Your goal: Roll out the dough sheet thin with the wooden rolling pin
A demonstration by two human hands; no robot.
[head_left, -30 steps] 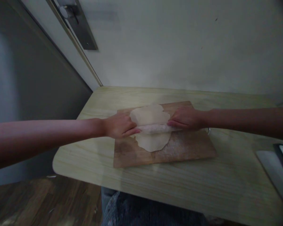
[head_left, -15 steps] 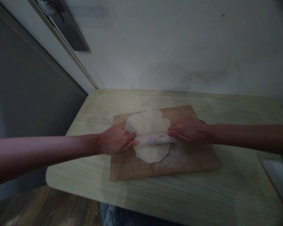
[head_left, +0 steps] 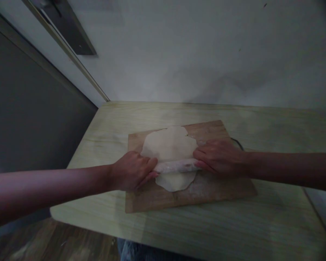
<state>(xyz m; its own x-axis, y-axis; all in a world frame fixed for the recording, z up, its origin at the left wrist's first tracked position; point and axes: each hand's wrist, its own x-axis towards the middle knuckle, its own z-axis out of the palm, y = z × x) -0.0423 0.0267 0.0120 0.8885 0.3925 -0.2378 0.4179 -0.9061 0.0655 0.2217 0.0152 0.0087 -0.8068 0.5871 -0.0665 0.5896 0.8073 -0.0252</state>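
Observation:
A thin, flat sheet of pale dough (head_left: 171, 146) lies on a brown wooden board (head_left: 220, 188) in the middle of a light wooden table (head_left: 233, 224). A pale rolling pin (head_left: 176, 166) lies across the near part of the dough. My left hand (head_left: 132, 170) rests over the pin's left end, fingers curled down on it. My right hand (head_left: 220, 157) presses on the pin's right end with fingers laid forward. A small flap of dough shows in front of the pin.
The table stands against a white wall (head_left: 206, 54). A dark panel (head_left: 29, 108) and wooden floor (head_left: 43, 243) lie to the left beyond the table's rounded corner. Flour dusts the board's right half.
Both hands and the rolling pin have come toward me over the dough, so less dough shows in front of the pin. The camera has tilted slightly.

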